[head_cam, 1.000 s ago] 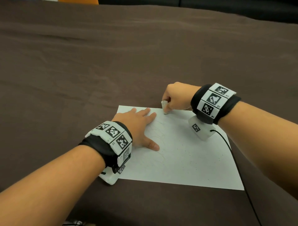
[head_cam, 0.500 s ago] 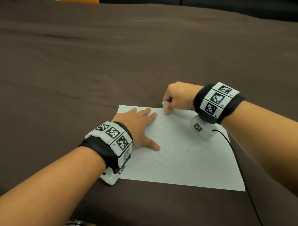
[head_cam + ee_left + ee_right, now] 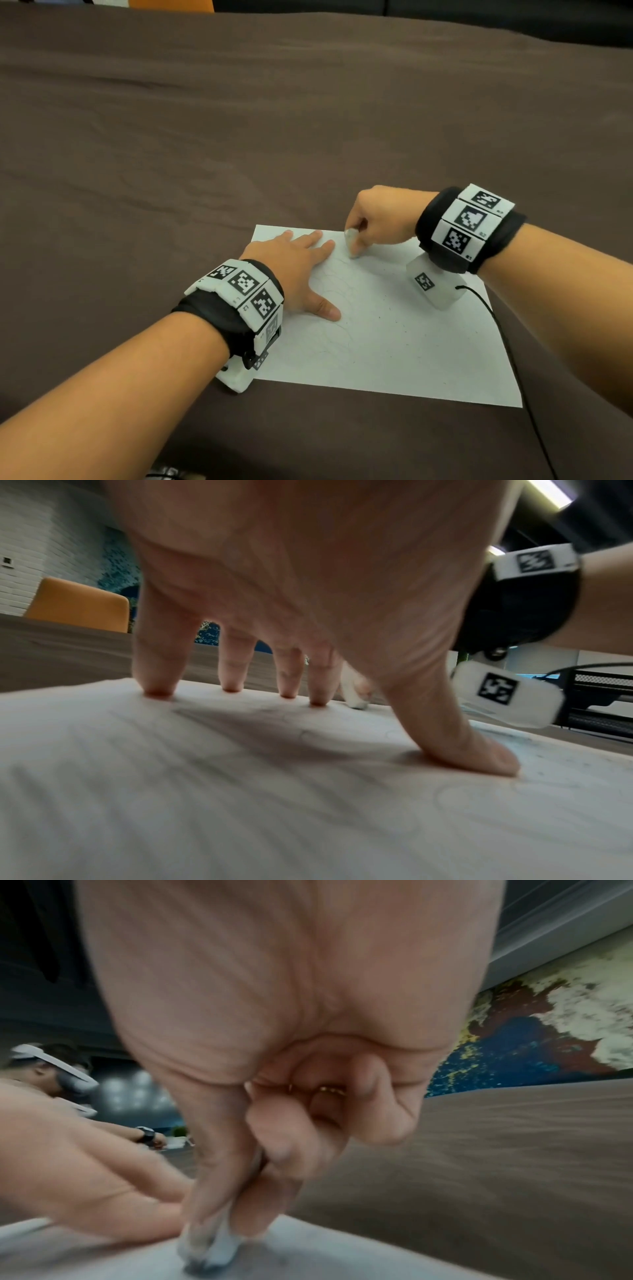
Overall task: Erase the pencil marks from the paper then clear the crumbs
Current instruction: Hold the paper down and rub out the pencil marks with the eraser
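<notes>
White eraser rubbing paper
Right hand fingers pinch eraser; left hand fingers spread flat, pressing paper.

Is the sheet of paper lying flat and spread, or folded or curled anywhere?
Flat and spread. The paper lies unfolded on the brown cloth, its visible corners down; the left hand presses it with straight fingers.

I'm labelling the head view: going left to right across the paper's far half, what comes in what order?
Left hand pressed flat on the paper → eraser → right hand pinching it → right wristband.
</notes>
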The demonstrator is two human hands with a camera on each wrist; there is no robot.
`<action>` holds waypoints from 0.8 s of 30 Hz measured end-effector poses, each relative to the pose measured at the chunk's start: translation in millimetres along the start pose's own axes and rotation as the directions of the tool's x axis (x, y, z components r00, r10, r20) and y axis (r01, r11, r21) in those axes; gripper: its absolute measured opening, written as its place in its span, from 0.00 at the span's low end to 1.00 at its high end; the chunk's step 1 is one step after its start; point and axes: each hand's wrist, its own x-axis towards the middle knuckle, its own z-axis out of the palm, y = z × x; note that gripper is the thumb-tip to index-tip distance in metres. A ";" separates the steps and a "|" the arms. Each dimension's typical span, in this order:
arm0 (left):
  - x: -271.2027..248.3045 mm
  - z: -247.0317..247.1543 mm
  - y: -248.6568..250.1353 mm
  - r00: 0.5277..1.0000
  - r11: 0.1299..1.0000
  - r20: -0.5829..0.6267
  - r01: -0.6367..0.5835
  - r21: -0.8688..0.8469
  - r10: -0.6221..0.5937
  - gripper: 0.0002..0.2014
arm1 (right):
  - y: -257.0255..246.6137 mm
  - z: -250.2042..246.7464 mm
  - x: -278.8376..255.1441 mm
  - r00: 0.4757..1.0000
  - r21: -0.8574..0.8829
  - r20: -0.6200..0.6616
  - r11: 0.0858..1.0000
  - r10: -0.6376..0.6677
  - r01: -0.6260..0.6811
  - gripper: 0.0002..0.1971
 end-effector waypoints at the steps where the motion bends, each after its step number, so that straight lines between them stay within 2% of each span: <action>1: 0.2 -0.1 -0.1 1.000 1.000 0.001 0.000 0.001 0.000 0.58 | 1.9 -2.9 4.3 0.999 0.023 -0.046 0.999 0.024 -0.023 0.03; 4: 0.2 -0.3 -0.1 1.000 1.000 0.005 -0.001 -0.002 0.001 0.58 | 5.3 -9.6 15.3 0.994 0.033 -0.091 0.998 0.053 -0.050 0.05; 8: -1.0 0.2 -0.4 1.000 1.000 -0.001 -0.001 -0.016 0.000 0.57 | 1.0 -4.9 13.9 0.996 -0.023 -0.086 1.000 0.013 -0.015 0.07; 12: -0.1 0.5 -0.1 1.000 1.000 -0.009 -0.004 -0.021 0.003 0.57 | -2.9 6.3 -3.1 0.999 -0.013 -0.001 0.999 -0.051 0.051 0.04; 15: -0.2 0.3 0.5 1.000 1.000 -0.005 -0.002 -0.016 0.002 0.57 | -4.4 8.0 -8.2 0.995 -0.034 0.079 0.997 -0.068 0.071 0.07; 17: -0.5 -0.7 0.8 1.000 1.000 -0.001 -0.006 -0.011 0.006 0.57 | -3.1 3.9 -3.6 0.998 -0.025 0.043 0.999 -0.039 0.040 0.06; 19: -0.7 -1.7 0.7 1.000 1.000 0.004 -0.005 -0.005 0.005 0.57 | 0.0 -1.7 4.1 0.999 0.018 -0.050 1.000 0.008 -0.007 0.02; 21: -1.7 -2.4 1.2 1.000 1.000 0.009 0.000 -0.004 0.000 0.57 | 3.0 -4.5 9.5 0.994 0.042 -0.103 0.999 0.035 -0.031 0.05; 24: -1.7 -1.4 0.9 1.000 1.000 0.005 0.000 -0.014 0.000 0.57 | -1.5 0.2 6.4 0.997 -0.009 -0.079 1.000 -0.002 0.001 0.05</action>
